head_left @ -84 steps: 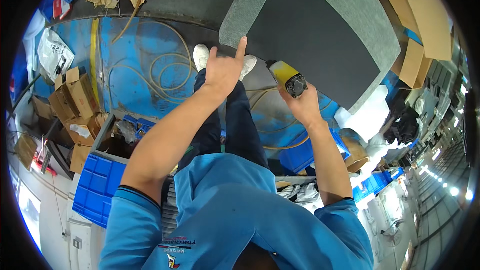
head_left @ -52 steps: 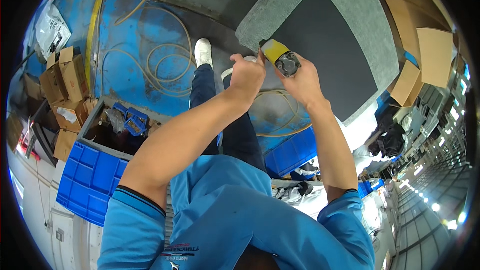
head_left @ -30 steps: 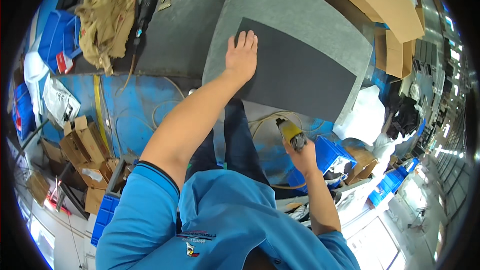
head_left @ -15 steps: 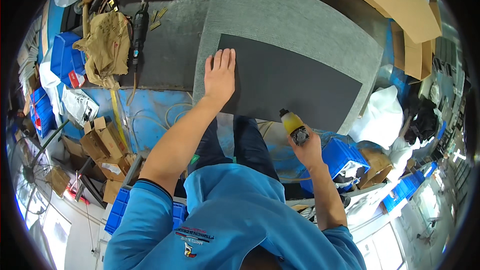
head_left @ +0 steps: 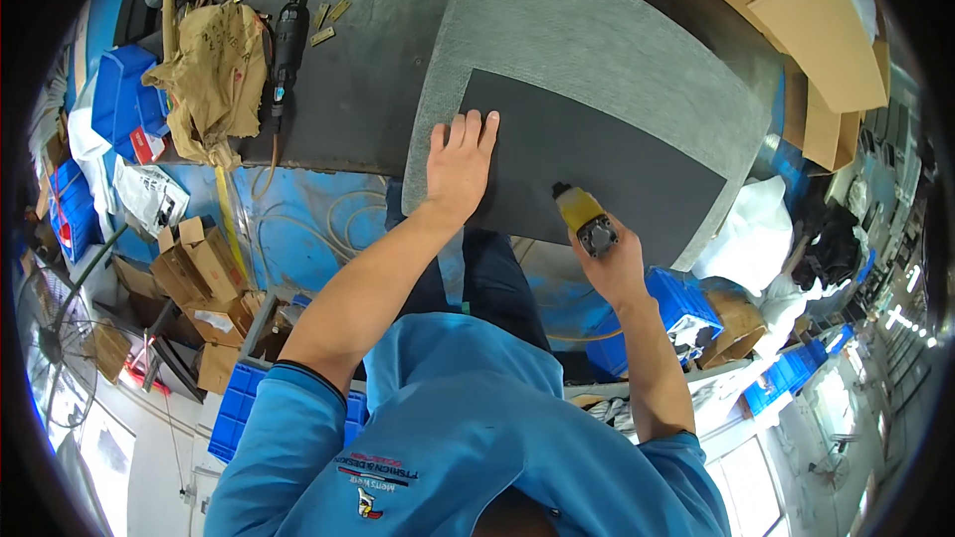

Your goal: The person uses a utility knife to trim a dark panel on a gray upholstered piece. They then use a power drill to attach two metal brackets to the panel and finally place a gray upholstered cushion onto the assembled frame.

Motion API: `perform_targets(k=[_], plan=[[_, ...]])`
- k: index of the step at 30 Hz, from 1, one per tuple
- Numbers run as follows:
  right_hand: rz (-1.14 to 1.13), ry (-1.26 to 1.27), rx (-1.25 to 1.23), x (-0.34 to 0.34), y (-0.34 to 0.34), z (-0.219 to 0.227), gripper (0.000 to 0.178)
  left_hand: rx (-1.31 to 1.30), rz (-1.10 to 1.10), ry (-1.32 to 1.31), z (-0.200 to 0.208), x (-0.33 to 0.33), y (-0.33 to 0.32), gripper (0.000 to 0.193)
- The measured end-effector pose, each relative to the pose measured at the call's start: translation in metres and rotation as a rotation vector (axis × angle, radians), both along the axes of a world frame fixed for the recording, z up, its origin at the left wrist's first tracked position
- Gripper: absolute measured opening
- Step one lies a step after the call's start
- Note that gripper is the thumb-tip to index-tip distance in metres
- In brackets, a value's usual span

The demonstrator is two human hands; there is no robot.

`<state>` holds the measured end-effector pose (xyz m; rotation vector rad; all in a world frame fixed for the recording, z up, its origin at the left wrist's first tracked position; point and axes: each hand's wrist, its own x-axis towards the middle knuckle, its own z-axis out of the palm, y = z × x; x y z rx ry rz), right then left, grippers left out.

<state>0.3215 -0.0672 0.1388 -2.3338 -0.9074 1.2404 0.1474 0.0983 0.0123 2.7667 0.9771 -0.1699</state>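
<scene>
A flat dark grey rectangular panel [head_left: 617, 154] lies on a grey felt-like mat [head_left: 557, 15] on the workbench. My left hand [head_left: 461, 164] rests palm down across the panel's left edge, fingers stretched out and slightly apart, holding nothing. In my right hand [head_left: 612, 257] is a yellow-and-black power drill [head_left: 580, 209], its dark nose pointing away from me over the panel's near edge. The drill's grip is hidden inside my closed fingers. Whether its tip touches the panel, I cannot tell.
On the bench's left lie a black corded-looking power tool [head_left: 288, 40], small brass-coloured pieces [head_left: 322, 37] and crumpled brown paper [head_left: 217, 80]. Cardboard boxes [head_left: 811, 25] stand at the far right. A white bag [head_left: 751, 239] and a blue bin [head_left: 681, 313] sit at the right.
My right hand has carried the drill a little farther from my body, over the panel. My left fingers have spread slightly. The whole view has shifted a little.
</scene>
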Motion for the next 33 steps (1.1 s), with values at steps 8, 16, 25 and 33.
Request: perform_targets(k=[8,16,25,33], plan=[[0.407,-0.132,0.124,0.024,0.107,-0.044,0.064,-0.249,0.088,0.157,0.003,0.008,0.000,0.072],[0.458,-0.096,0.028,0.015,0.133,-0.055,0.059,-0.227,0.130,0.114,-0.002,0.001,0.004,0.066],[0.505,-0.119,-0.039,0.013,0.137,-0.052,0.060,-0.206,0.103,0.135,-0.003,-0.002,0.005,0.067],[0.452,-0.093,0.004,0.009,0.141,-0.047,0.062,-0.217,0.027,0.323,0.010,0.012,-0.007,0.061]])
